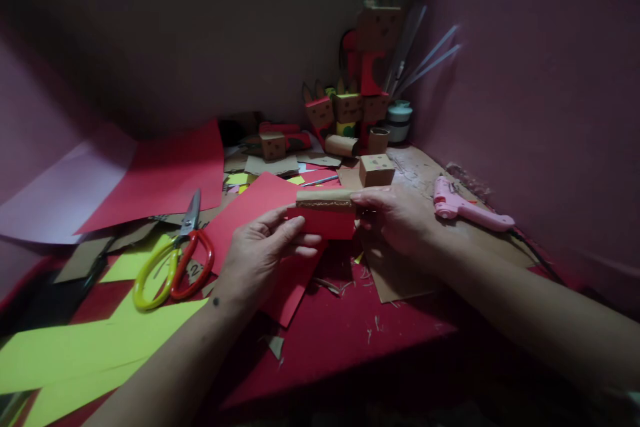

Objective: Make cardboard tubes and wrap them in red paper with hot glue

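In front of me is a brown cardboard tube (pixel 323 195), lying level along the upper edge of a red paper strip (pixel 330 225). A glossy line, like glue, runs where the two meet. My left hand (pixel 265 237) pinches the strip's left end between thumb and fingers. At the other end, my right hand (pixel 395 210) closes thumb and fingers on the tube's right end. Beneath them lie a larger red sheet (pixel 295 297) and a flat cardboard piece (pixel 395 273). Just beyond my right hand sits a small cardboard box (pixel 377 171) with a drawn face.
Scissors (pixel 187 240) with yellow and red handles rest on the left, among yellow paper sheets (pixel 100 347). A pink glue gun (pixel 470 207) lies at the right by the wall. Several cardboard figures (pixel 320 110) stand at the back near a teal jar (pixel 400 120).
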Demonstrator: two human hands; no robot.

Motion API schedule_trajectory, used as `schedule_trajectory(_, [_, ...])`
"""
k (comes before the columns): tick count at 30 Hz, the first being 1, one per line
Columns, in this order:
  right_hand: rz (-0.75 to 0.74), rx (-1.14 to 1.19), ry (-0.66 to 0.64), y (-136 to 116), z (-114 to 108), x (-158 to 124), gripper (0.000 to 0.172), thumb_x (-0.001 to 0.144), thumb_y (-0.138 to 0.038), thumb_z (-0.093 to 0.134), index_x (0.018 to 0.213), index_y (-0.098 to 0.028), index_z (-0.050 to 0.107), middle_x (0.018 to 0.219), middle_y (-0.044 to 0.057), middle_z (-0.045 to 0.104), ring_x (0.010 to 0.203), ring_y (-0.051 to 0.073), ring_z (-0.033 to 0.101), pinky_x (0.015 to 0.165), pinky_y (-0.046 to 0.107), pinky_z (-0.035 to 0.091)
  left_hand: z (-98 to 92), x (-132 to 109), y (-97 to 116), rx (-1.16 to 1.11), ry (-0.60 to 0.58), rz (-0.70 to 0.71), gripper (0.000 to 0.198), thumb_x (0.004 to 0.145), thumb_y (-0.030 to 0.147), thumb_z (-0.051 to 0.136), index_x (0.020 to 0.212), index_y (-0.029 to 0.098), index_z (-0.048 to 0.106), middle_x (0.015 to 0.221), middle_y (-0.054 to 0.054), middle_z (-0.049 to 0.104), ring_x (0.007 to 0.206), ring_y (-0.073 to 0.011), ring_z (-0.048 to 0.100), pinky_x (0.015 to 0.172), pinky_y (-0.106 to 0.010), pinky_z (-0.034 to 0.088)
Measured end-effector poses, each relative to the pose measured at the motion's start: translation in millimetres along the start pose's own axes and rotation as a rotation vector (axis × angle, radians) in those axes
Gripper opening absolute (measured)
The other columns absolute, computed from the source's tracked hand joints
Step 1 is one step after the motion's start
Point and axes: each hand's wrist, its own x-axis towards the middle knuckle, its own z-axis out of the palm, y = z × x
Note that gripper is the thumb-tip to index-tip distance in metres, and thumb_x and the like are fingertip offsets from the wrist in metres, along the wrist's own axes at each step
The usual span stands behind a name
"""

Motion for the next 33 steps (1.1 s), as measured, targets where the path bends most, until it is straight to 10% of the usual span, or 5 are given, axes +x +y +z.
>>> schedule_trajectory(27, [0.018,0.039,-0.111,-3.9,6.9,-12.3,0.021,0.072,-0.027,0.066,0.057,-0.015,0.06,0.057,0.001,0.055,0.055,0.011,0.045,0.052,0.026,0.034,6.6,1.6,-0.1,0.094,0.091,-0.029,0.025,0.084,0.027,0.068,0.103,0.011,0.067,0.074,-0.01,0.076,0.064,-0.0171,0.073,0.061,-0.019,0.058])
schedule_trajectory(33, [0.01,0.042,-0.186,1.1,6.5,-16.5,0.016,0.069,-0.023,0.075,0.083,-0.017,0.073,0.069,0.0,0.066,0.061,0.012,0.055,0.061,0.028,0.044,7.3,1.8,0.4,0.067,0.099,-0.035,0.023,0.084,0.024,0.067,0.103,0.011,0.068,0.076,-0.01,0.077,0.06,-0.0168,0.072,0.06,-0.022,0.059])
